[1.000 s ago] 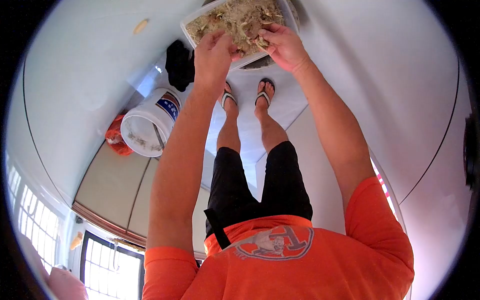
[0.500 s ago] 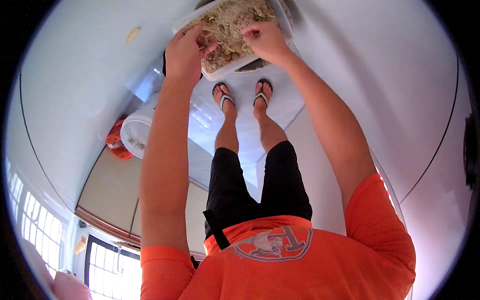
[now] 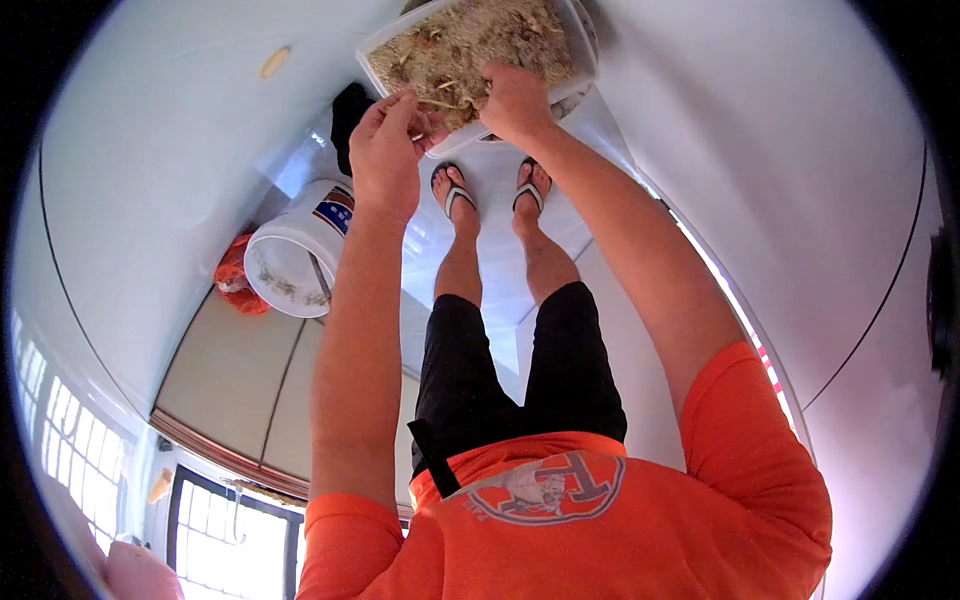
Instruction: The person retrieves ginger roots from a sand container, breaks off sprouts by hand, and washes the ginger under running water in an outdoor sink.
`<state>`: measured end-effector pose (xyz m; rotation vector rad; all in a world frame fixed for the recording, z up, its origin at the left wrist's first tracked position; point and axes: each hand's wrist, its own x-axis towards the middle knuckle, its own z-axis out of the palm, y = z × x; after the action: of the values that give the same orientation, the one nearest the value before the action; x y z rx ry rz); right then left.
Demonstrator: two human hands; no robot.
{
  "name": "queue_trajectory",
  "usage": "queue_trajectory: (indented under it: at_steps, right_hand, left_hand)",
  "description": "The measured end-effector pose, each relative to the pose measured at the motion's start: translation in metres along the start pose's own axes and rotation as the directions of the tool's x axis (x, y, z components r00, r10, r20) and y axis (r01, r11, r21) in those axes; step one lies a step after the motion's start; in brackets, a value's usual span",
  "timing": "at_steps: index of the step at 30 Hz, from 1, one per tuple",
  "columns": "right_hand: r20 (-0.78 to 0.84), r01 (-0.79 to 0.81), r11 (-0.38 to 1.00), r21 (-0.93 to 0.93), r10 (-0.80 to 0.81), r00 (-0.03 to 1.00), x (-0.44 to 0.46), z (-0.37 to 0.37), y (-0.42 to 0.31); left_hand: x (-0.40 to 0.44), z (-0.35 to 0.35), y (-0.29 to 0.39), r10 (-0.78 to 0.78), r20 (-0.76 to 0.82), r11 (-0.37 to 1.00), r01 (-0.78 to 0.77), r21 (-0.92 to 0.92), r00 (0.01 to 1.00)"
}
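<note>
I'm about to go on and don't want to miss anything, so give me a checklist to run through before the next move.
1. Left hand at the tub: ok, at its near left corner.
2. Right hand at the tub: ok, by the near side, over the crumbly mix.
3. Hold of the fingers known: cannot tell, the fingertips are too small or hidden.
4. Whole tub in view: not ok, its far side is cut off by the top of the picture.
5. Bucket clear of the tub: ok, the two are apart.
6. Tub steady on what is under it: cannot tell, the support is mostly hidden.
</note>
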<state>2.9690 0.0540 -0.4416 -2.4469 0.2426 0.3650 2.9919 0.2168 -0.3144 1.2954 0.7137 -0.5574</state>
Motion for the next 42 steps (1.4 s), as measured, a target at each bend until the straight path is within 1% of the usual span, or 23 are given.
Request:
queue_trajectory:
  at_steps: [3,6,9,12,15,18,21,24,27,30,33,36,39,42]
  right_hand:
    - [0.034,-0.038,0.999,-0.019,0.039,0.999,0.002,0.004,0.002]
    - [0.015,0.006,0.999,0.044,-0.007,1.0,0.003,0.0,0.005]
    - [-0.154,0.049,0.99,0.13,-0.029,0.988,0.002,-0.006,0.013]
    - [0.01,-0.079,0.976,0.204,0.078,0.997,0.008,-0.021,0.02]
    - [-0.016,0.016,0.982,0.187,-0.014,1.0,0.01,-0.024,0.032]
    - [-0.001,0.023,0.991,0.13,-0.023,1.0,0.009,-0.022,0.034]
    - [0.018,0.008,0.98,0.201,-0.011,1.0,0.008,-0.027,0.031]
    - [-0.025,0.068,0.979,0.194,-0.064,0.998,0.009,-0.022,0.036]
    - [-0.05,0.037,0.985,0.171,-0.029,0.998,0.015,-0.016,0.041]
    - [-0.047,0.04,0.999,0.015,-0.039,0.998,0.012,-0.023,0.04]
    - [-0.093,0.046,0.997,0.06,-0.04,0.995,0.008,-0.024,0.032]
    - [-0.019,0.137,0.987,-0.087,-0.139,0.99,0.004,-0.029,0.022]
    - [0.062,0.139,0.976,-0.169,-0.131,0.989,0.007,-0.025,0.02]
    - [0.145,0.021,1.0,0.002,-0.021,0.989,0.015,-0.031,0.021]
  left_hand:
    - [-0.004,-0.002,-0.004,-0.015,-0.024,1.0,0.016,0.008,1.0]
    - [-0.006,-0.006,-0.007,-0.031,-0.018,0.999,0.032,0.016,0.999]
    - [-0.009,-0.008,-0.01,-0.014,-0.017,1.0,0.014,0.018,1.0]
    - [-0.011,-0.012,-0.012,-0.023,0.002,1.0,0.023,0.004,1.0]
    - [-0.012,-0.014,-0.014,-0.038,0.004,0.999,0.038,-0.009,0.999]
    - [-0.014,-0.015,-0.014,-0.036,0.004,0.999,0.036,-0.005,0.999]
    - [-0.017,-0.016,-0.015,-0.044,0.011,0.999,0.044,-0.02,0.999]
    - [-0.017,-0.019,-0.017,-0.026,0.031,0.999,0.027,-0.028,0.999]
    - [-0.018,-0.02,-0.017,-0.046,0.016,0.998,0.046,-0.035,0.999]
    - [-0.023,-0.019,-0.015,-0.05,0.004,0.998,0.05,-0.04,0.999]
    - [-0.025,-0.02,-0.016,-0.053,0.015,0.997,0.054,-0.058,0.998]
    - [-0.028,-0.019,-0.016,-0.075,-0.005,0.996,0.075,-0.053,0.997]
    - [-0.03,-0.02,-0.018,-0.059,0.007,0.995,0.059,-0.079,0.998]
    - [-0.031,-0.022,-0.02,-0.053,0.03,0.994,0.055,-0.094,0.998]
